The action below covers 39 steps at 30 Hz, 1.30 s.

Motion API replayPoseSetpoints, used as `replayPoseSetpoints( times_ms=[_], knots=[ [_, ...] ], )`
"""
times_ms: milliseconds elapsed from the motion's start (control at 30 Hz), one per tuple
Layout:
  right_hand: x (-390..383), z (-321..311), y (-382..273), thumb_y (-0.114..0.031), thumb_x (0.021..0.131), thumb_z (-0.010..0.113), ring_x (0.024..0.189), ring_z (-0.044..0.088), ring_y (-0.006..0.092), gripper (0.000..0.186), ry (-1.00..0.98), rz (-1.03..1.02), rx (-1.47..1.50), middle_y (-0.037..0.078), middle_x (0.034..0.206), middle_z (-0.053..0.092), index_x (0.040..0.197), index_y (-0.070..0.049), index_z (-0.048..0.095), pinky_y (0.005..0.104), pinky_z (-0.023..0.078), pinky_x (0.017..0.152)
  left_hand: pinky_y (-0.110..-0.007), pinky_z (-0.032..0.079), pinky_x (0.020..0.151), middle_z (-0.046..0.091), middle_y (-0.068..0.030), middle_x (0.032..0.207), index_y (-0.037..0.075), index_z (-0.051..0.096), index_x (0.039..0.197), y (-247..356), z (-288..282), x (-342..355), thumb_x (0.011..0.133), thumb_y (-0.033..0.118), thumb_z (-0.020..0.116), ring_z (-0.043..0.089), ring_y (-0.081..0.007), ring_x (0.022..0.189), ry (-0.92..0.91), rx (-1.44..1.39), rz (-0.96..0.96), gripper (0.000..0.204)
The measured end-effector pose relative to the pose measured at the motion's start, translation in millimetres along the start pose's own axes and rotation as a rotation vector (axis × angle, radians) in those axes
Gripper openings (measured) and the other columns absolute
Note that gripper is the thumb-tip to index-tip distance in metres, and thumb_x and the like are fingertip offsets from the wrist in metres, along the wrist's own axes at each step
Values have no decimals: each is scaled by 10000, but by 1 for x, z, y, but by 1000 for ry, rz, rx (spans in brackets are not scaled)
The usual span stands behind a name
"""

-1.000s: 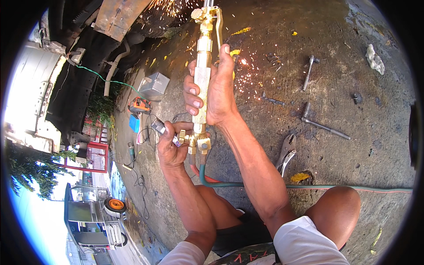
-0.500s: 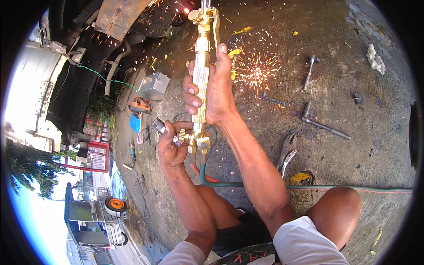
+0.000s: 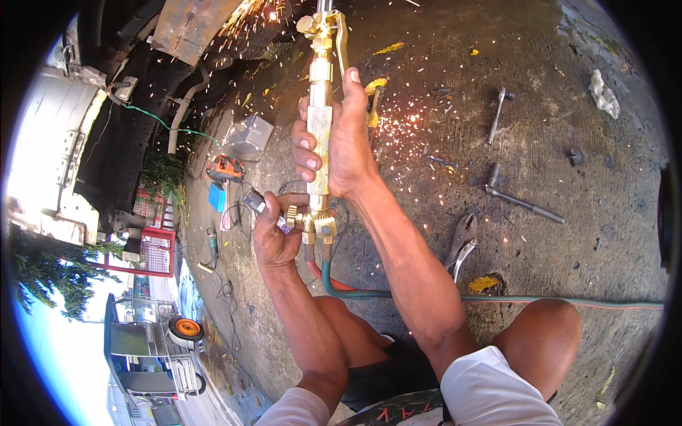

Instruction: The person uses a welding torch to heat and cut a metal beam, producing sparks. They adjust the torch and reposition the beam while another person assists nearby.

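Observation:
A brass cutting torch (image 3: pixel 321 135) points away from me, its tip beyond the upper edge. My right hand (image 3: pixel 346 145) is closed round its ribbed handle, with the thumb lying along the side by the lever (image 3: pixel 342 42). At the torch's rear my left hand (image 3: pixel 273 238) holds a small lighter (image 3: pixel 257 204) between thumb and palm. Its index finger reaches behind the brass valve knob (image 3: pixel 292 215). A red hose (image 3: pixel 312 268) and a green hose (image 3: pixel 327 277) leave the rear end and run off to the right. Sparks (image 3: pixel 256 18) fly at the top.
On the concrete to the right lie a ratchet (image 3: pixel 496 117), a socket wrench (image 3: pixel 522 202), locking pliers (image 3: pixel 462 245) and a white crumpled lump (image 3: pixel 604 94). Leftward are a grey metal box (image 3: pixel 250 135), an orange tool (image 3: pixel 226 169), cords and a vehicle's underside (image 3: pixel 128 163).
The torch and my right hand have shifted slightly left. The spark burst on the floor has scattered, while the spray at the top left has grown. My left hand keeps its place.

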State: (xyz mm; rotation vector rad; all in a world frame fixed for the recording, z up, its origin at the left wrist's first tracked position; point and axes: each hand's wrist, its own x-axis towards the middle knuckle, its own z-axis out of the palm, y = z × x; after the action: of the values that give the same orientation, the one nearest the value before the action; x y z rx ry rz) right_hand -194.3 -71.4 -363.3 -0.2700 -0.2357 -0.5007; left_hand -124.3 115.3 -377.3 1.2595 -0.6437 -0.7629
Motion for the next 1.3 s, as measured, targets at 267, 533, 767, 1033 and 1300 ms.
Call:
replayPoseSetpoints(
  times_ms=[267, 533, 767, 1033, 1300],
  knots=[
    [0, -2, 1, -906, 835, 261, 350, 370, 93, 789, -22, 4, 21, -15, 548, 398, 858, -146, 474, 278, 367, 330, -491, 577, 812, 689, -318, 981, -212, 600, 1073, 4, 3, -1, 969, 573, 531, 710, -424, 877, 17, 81, 17, 795],
    [-2, -1, -2, -907, 833, 272, 356, 376, 90, 789, -24, 0, 28, -10, 555, 399, 876, -147, 480, 274, 365, 330, -489, 569, 827, 691, -306, 978, -208, 605, 1067, 3, 3, 1, 968, 572, 534, 710, -405, 883, -13, 17, -10, 789],
    [0, -2, 0, -906, 833, 279, 355, 379, 90, 780, -28, 1, 24, -15, 546, 404, 843, -153, 480, 268, 364, 330, -566, 620, 674, 678, -343, 966, -143, 596, 1082, -5, -3, 1, 1012, 531, 463, 704, -497, 842, 39, -62, 46, 690],
    [-1, -2, 1, -903, 837, 280, 352, 386, 87, 777, -36, -7, 35, -16, 545, 404, 851, -151, 477, 269, 375, 328, -523, 566, 829, 682, -317, 974, -218, 599, 1057, 1, 1, 0, 992, 550, 502, 699, -443, 882, 6, 9, 13, 777],
    [0, -2, 0, -896, 844, 276, 356, 386, 89, 775, -29, -13, 19, -12, 552, 409, 862, -148, 475, 266, 366, 331, -500, 571, 825, 681, -329, 977, -222, 595, 1057, 5, 8, -1, 986, 568, 502, 703, -440, 885, 13, 127, 27, 798]
  ],
)
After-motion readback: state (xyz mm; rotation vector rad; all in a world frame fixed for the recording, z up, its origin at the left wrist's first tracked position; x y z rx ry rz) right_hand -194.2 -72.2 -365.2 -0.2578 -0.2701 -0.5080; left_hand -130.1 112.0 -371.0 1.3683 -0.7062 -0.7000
